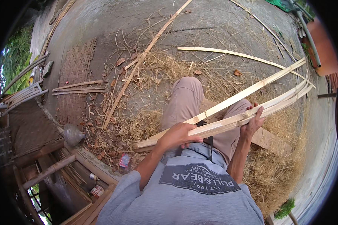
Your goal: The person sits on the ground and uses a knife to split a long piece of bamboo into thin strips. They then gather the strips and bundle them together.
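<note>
A bundle of long pale bamboo strips (229, 122) lies across my lap, running from the lower left up to the far right. My left hand (179, 135) is closed round the strips near their left end. Farther along, my right hand (253, 120) grips them from the near side, fingers curled over the edge. One flat strip (251, 88) splays apart from the rest beyond my left hand, with a joint mark along it. A dark strap or handle shows below the strips between my hands; what it belongs to is hidden.
Curly shavings (154, 69) cover the ground around my legs, heaped thickly at the right. Loose strips (146, 56) lie ahead on the concrete. At the left are a woven mat (73, 78), short sticks (79, 90), a clear plastic jug (74, 135) and a wooden frame (50, 170).
</note>
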Tool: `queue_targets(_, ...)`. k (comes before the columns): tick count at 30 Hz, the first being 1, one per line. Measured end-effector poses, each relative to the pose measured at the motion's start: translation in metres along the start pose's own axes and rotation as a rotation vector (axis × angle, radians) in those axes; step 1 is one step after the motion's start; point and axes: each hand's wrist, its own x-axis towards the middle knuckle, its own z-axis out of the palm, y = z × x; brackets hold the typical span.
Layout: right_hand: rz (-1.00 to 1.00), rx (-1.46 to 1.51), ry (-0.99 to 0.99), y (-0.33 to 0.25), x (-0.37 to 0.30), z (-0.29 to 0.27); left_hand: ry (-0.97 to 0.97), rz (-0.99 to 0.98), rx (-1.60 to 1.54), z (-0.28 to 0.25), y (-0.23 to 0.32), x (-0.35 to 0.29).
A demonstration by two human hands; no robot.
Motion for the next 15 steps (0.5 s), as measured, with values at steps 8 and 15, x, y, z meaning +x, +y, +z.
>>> queue_targets(8, 0.300, -0.124, -0.023, 0.079, 0.051, -0.054, 0.226, 0.191, 0.275, 0.026, -0.034, 0.001)
queue_targets(15, 0.377, -0.198, -0.052, 0.078, 0.055, -0.062, 0.452, 0.207, -0.137, -0.058, -0.032, -0.070)
